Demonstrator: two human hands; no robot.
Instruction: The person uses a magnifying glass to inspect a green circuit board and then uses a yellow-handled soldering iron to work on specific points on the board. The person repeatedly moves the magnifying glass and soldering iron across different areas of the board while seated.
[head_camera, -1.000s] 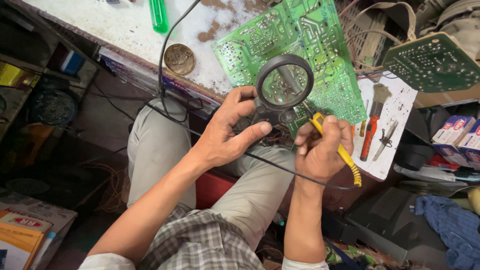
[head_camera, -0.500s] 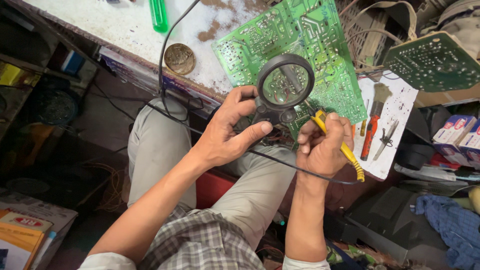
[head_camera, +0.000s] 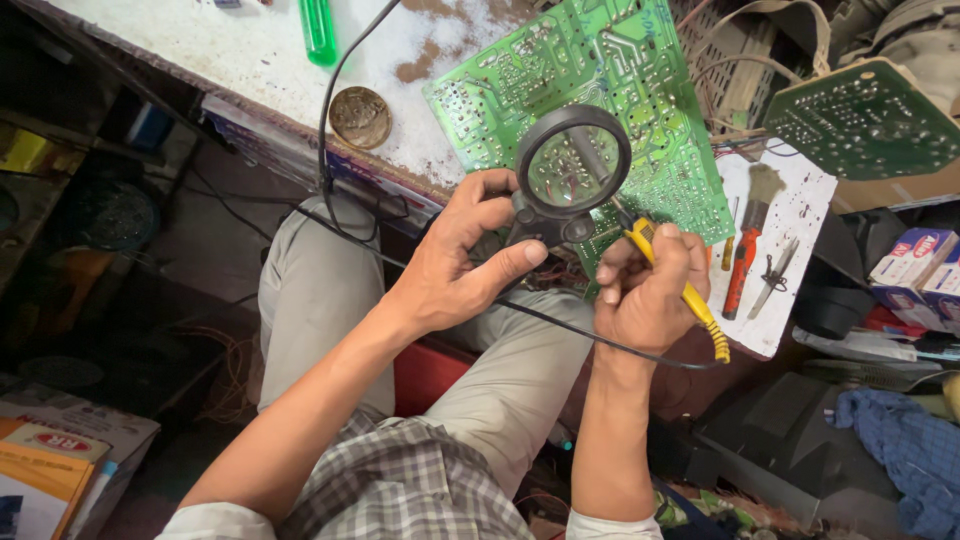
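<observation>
My left hand (head_camera: 465, 262) grips the black handle of a round magnifying glass (head_camera: 572, 168), held over a large green circuit board (head_camera: 560, 70) that lies on the workbench edge. My right hand (head_camera: 648, 290) holds a yellow-handled soldering iron (head_camera: 690, 298) like a pen, its tip pointing up at the board just below the lens. A black cord (head_camera: 560, 325) runs from the iron across my lap and up over the bench. The tip itself is partly hidden behind the lens rim.
A round brass tin (head_camera: 360, 116) and a green tube (head_camera: 318, 28) lie on the stained white benchtop (head_camera: 200, 40). A red-handled tool (head_camera: 740, 270) and tweezers (head_camera: 772, 275) rest on a white sheet at right. Second green board (head_camera: 865, 118) far right. Boxes (head_camera: 910, 262) and blue cloth (head_camera: 900, 450) beyond.
Both hands have barely shifted; the magnifying glass and soldering iron stay in about the same place over the board.
</observation>
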